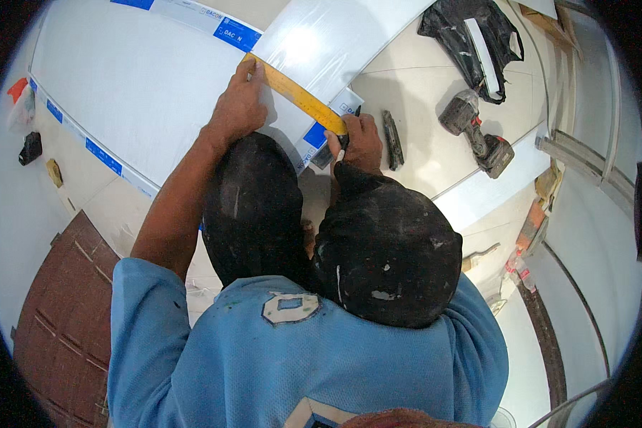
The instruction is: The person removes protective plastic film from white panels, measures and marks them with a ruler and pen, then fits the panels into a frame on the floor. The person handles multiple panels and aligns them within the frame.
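A yellow tape measure blade lies slantwise across a white panel wrapped in film with blue printed strips along its edges. At the blade's far left end, the fingers of my left hand pinch it against the panel. My right hand grips the other end near the panel's narrow edge, around a dark part mostly hidden by the fingers. A slim dark object with a pale tip also shows at these fingers; its kind is unclear. Both hands are just beyond my bent knees in black trousers.
On the tiled floor to the right lie a cordless drill, a dark narrow tool and a black bag with a white strip on it. A brush rests further back. A brown door stands at left.
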Demonstrator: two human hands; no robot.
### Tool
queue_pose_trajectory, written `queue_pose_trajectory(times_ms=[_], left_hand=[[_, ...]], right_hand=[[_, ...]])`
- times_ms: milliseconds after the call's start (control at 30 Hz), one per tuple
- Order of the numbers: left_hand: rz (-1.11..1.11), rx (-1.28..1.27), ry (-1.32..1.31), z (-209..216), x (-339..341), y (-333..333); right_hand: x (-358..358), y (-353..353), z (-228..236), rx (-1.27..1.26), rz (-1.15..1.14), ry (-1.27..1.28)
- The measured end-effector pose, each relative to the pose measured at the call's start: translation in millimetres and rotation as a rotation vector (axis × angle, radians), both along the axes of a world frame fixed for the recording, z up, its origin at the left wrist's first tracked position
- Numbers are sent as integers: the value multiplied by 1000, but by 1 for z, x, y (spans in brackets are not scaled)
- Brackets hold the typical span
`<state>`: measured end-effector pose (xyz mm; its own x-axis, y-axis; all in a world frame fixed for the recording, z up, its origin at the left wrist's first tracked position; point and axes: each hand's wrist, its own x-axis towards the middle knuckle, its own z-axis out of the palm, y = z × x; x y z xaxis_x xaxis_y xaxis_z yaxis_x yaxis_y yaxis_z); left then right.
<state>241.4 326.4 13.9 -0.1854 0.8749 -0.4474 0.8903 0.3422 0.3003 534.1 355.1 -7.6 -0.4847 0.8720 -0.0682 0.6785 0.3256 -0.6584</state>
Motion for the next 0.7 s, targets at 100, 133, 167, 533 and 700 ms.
queue_pose_trajectory(times_ms=[100, 133, 167, 533, 700], left_hand=[[-43, 53, -10, -3, -1, -2], [-51, 74, -13, -1, -1, -2], [-44, 61, -10, 1, -1, -3], [19, -29, -60, 13, 2, 2], [7, 2, -21, 6, 5, 5]], right_hand=[[0, 2, -1, 55, -17, -12], [-1, 4, -1, 76, -11, -3], [-2, 6, -3, 107, 1, 13], [-2, 12, -7, 139, 72, 7], [4, 10, -13, 143, 47, -4]])
